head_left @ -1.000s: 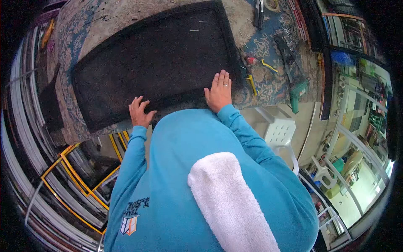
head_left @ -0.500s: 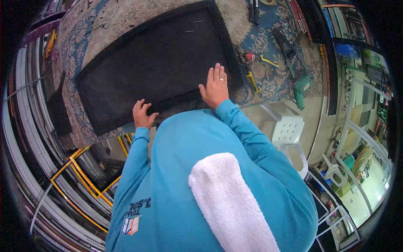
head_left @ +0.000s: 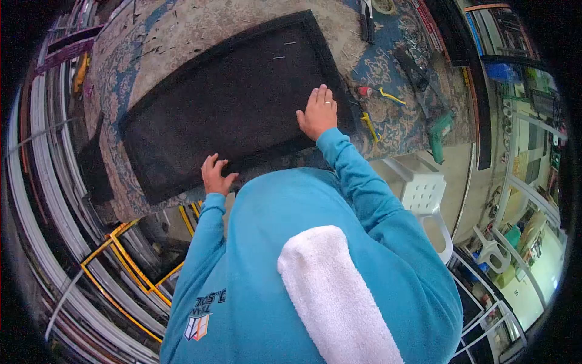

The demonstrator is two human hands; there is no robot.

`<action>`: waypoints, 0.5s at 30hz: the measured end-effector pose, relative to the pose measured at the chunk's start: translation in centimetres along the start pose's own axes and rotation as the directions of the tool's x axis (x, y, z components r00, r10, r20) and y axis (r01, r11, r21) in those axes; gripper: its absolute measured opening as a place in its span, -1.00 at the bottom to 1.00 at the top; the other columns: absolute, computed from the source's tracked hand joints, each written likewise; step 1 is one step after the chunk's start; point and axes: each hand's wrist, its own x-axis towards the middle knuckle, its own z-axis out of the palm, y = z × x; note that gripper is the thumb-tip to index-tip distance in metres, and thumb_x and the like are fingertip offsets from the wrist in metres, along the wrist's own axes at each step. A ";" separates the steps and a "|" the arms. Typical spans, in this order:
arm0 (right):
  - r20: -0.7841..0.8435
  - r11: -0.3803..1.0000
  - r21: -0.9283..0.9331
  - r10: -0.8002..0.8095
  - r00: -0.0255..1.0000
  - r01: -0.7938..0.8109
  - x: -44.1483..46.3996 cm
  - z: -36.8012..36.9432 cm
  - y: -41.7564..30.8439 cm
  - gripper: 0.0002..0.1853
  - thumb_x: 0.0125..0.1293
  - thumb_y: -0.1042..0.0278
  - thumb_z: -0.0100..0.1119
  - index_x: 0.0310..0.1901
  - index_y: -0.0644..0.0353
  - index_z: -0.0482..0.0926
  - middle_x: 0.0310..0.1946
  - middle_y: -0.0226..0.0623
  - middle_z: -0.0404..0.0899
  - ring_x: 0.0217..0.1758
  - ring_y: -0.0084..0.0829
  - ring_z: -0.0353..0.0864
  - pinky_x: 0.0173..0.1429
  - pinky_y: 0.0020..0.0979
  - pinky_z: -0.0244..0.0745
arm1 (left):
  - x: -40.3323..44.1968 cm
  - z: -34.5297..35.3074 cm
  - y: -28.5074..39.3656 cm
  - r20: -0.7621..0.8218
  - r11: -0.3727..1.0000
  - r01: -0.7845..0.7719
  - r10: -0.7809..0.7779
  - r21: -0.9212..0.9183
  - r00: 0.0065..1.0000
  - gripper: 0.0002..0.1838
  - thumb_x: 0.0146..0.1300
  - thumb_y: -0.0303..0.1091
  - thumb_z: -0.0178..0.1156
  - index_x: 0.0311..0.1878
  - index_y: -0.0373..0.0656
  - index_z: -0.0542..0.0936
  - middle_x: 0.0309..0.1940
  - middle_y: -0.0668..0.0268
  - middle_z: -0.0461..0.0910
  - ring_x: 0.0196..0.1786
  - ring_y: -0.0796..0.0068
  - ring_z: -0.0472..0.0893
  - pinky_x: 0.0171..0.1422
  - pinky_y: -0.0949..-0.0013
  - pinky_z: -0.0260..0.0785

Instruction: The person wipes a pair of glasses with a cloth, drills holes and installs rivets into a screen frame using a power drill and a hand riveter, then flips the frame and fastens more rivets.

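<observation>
A large black framed panel (head_left: 224, 100), which looks like a mesh screen with one curved edge, lies flat on the carpet-covered table. Two small thin metal pieces (head_left: 280, 57) rest on it. My left hand (head_left: 216, 176) is at the near edge, fingers and thumb apart on the frame. Flat on the right part of the panel lies my right hand (head_left: 318, 113), with a ring on one finger and nothing held. Close to the right hand are a yellow-handled tool (head_left: 370, 126), a red tool (head_left: 364, 91) and another yellow handle (head_left: 392, 96).
A green power tool (head_left: 440, 134) lies at the table's right edge, near dark strips. Black-handled pliers (head_left: 367, 24) are at the back. A white plastic chair (head_left: 422, 189) stands right of my body. Long metal profiles (head_left: 45, 200) and a yellow frame (head_left: 130, 258) are at the left.
The whole view has shifted slightly, with the table and panel lower and farther right. Both hands stay at about the same places on the panel.
</observation>
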 end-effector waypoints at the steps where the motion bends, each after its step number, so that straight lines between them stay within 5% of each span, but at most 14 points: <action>1: 0.042 1.000 -0.002 0.029 0.999 -0.029 0.3 -0.4 -0.3 -0.10 0.24 -0.06 0.16 0.39 0.48 0.07 0.46 0.22 -0.07 0.53 0.12 -0.08 0.49 0.02 -0.02 | 0.0 0.1 -0.1 -0.004 1.000 -0.003 0.003 0.001 1.000 -0.47 -0.17 -0.27 0.55 -0.06 -0.13 0.61 0.30 0.08 0.34 0.42 -0.04 0.21 0.47 -0.05 0.11; 8: 0.126 0.976 0.101 0.180 0.976 -0.193 2.0 -1.8 -1.6 -0.10 0.20 -0.02 0.24 0.36 0.49 0.09 0.42 0.22 0.01 0.49 0.15 0.01 0.38 0.09 0.19 | -0.2 -0.1 0.2 -0.035 1.000 -0.009 0.009 -0.023 0.999 -0.49 -0.17 -0.28 0.54 -0.08 -0.14 0.61 0.28 0.08 0.35 0.41 -0.04 0.22 0.46 -0.05 0.11; 15: 0.132 0.975 0.164 0.130 0.983 -0.151 1.5 -1.6 0.6 -0.13 0.20 0.02 0.26 0.38 0.38 0.11 0.39 0.24 0.05 0.47 0.16 0.06 0.41 0.07 0.19 | -0.5 0.2 0.2 -0.043 1.000 -0.028 0.028 -0.014 0.999 -0.45 -0.15 -0.30 0.52 0.00 -0.13 0.58 0.31 0.07 0.32 0.43 -0.04 0.18 0.47 -0.04 0.08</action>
